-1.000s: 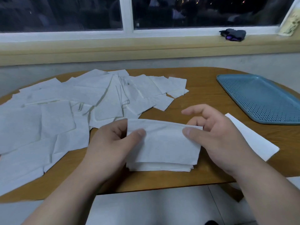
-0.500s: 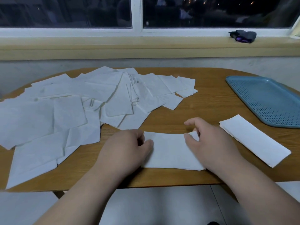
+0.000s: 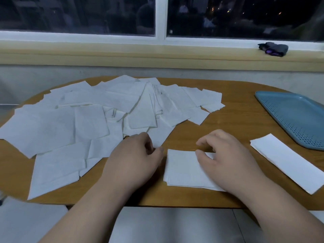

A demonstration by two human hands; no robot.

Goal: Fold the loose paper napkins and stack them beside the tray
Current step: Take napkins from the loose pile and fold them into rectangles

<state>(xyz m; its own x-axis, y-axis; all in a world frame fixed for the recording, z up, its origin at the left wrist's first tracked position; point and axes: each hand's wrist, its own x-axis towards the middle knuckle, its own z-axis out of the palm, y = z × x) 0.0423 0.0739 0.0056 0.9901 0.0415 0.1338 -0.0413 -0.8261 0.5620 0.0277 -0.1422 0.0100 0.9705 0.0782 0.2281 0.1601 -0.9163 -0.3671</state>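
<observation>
Item, folded napkin (image 3: 182,169): flat on the desk (image 3: 228,120) beneath your right hand (image 3: 228,160), fingers (image 3: 213,137) loosely arched, pressing not gripping, likely to set the crease; left hand (image 3: 135,158) just beside, slack and empty; finished stack (image 3: 287,162) and tray (image 3: 298,116) lie rightward of both

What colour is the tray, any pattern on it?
The tray is light blue, its floor dotted with rows of small holes; seen in the head view.
</observation>
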